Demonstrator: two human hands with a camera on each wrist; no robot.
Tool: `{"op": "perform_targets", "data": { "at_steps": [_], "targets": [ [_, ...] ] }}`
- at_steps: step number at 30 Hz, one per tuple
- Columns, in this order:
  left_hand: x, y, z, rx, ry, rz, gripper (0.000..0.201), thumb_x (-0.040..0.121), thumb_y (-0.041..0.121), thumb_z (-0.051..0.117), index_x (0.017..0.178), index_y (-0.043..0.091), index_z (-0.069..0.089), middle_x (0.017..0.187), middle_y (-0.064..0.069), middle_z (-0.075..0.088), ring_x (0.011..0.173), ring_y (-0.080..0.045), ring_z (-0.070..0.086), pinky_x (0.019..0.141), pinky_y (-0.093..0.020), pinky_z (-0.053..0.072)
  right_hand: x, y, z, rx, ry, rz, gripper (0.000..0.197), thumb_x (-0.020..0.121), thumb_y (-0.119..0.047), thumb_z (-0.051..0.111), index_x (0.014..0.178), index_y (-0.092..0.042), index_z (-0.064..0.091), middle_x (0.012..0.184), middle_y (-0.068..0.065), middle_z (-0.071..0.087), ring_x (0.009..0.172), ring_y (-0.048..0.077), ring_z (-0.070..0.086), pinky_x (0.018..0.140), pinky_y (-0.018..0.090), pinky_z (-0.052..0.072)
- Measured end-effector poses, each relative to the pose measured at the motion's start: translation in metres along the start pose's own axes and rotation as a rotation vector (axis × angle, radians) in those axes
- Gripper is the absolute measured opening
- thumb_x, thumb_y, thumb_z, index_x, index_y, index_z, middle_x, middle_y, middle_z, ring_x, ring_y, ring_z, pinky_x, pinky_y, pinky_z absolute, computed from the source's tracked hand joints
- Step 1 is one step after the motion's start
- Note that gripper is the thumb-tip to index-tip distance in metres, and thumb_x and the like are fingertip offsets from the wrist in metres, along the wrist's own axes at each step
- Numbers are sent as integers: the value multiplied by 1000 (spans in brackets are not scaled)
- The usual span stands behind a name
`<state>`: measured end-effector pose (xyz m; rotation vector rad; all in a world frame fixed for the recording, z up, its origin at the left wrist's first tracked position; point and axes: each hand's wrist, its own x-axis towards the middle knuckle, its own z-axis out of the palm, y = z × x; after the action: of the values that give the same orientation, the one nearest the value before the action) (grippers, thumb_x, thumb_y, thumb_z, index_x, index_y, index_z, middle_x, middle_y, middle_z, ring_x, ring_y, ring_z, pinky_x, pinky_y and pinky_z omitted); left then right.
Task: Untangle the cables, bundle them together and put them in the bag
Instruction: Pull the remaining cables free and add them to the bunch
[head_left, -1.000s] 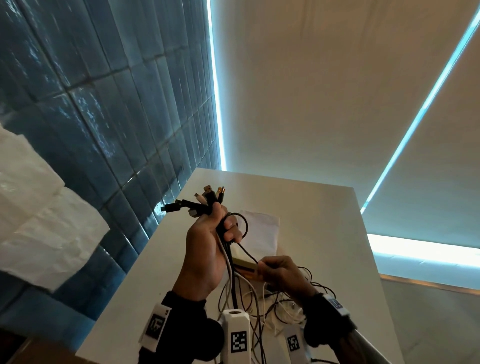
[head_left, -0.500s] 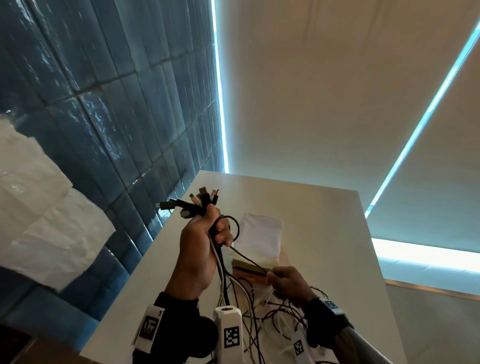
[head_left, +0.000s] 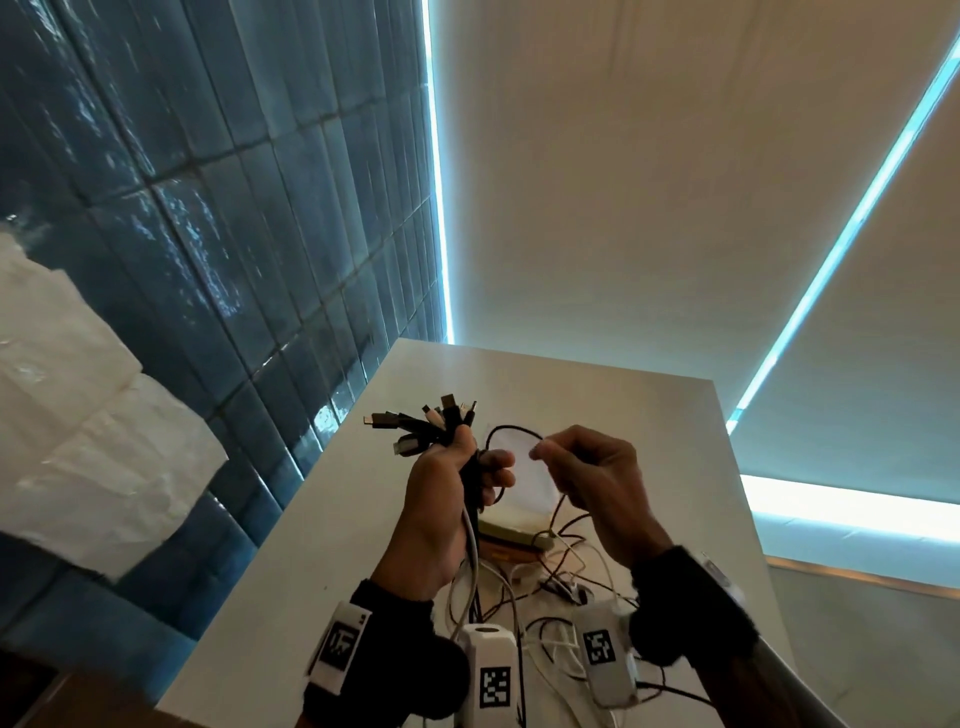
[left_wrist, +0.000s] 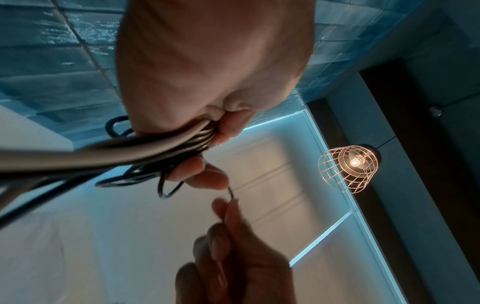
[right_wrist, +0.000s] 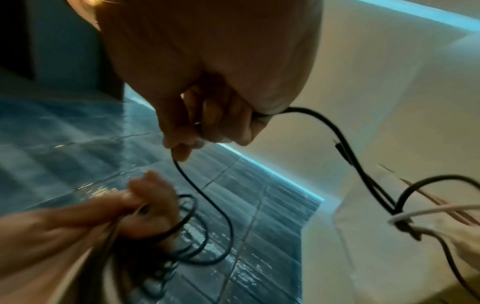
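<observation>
While raised mid-frame: left hand (head_left: 441, 499) clenched a bundle of cables (head_left: 470, 486), smooth round cords, plugs fanning upward.
Right hand (head_left: 587, 483): pinched one thin black cable (head_left: 511, 429) looping between hands.
Loose cords (head_left: 545, 587): tangled on white table (head_left: 649, 415), lower centre.

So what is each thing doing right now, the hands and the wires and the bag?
left hand: gripping the cable bundle
cable bundle: held upright, plugs fanned out on top
right hand: pinching the thin black cable
thin black cable: arched between both hands
loose cables: tangled on the table
bag: lying flat on the table
</observation>
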<state>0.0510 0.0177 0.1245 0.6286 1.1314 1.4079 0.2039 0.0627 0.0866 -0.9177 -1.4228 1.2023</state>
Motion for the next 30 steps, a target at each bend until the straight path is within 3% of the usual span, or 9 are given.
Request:
{"op": "perform_targets", "data": {
  "at_steps": [3,5,8,10,16,23,26,30],
  "targets": [
    [-3,1,4,-60,-27,-4,24,103,21,38,97,6,54,77,-16,69,64,-21,57,58,-29,39,-10,-10,5,62,-128,-62,18,87,-8,64,78,7,65,51,-3,47,47,7,38,45,16,30],
    [-4,1,4,-84,-45,14,26,103,22,38,93,6,55,79,-17,69,66,-22,60,62,-32,42,-13,-8,1,92,-148,-27,17,83,-14,63,73,0,67,50,-2,45,46,9,36,45,19,27],
    [-6,4,5,-126,-109,13,28,103,25,36,91,7,54,81,-16,67,82,-27,66,76,-37,48,-21,-2,-4,103,-255,19,16,83,-13,62,71,-6,68,51,-3,46,45,8,36,46,18,28],
    [-8,5,6,-212,-158,-3,28,102,25,36,86,7,51,77,-14,63,83,-30,65,83,-41,50,-26,3,-6,129,-331,57,17,85,-12,60,72,-3,66,52,-6,49,45,6,38,46,16,30],
    [-10,3,9,-244,-182,64,24,96,29,41,80,11,44,67,-2,48,57,-15,41,66,-34,37,-25,37,-13,78,-350,176,23,96,-5,53,84,13,61,53,-10,52,46,0,42,48,11,34],
    [-10,0,5,-209,-160,81,26,100,26,37,77,13,41,64,1,41,54,-12,31,59,-30,32,-23,82,-15,-7,-308,289,20,95,-4,54,78,1,63,56,-9,55,50,-1,45,52,12,35],
    [-11,2,3,-231,-158,92,26,98,26,38,76,13,41,64,1,40,53,-12,29,58,-30,30,-22,98,-15,-39,-311,282,21,94,-12,57,77,-1,66,61,0,53,53,4,41,52,15,32],
    [-10,4,-1,-260,-156,120,22,91,30,45,76,14,41,66,0,42,55,-14,28,59,-32,28,-23,115,-17,-70,-287,300,25,95,-6,55,74,-6,67,59,-4,53,53,5,41,53,17,33]
  ]
}}
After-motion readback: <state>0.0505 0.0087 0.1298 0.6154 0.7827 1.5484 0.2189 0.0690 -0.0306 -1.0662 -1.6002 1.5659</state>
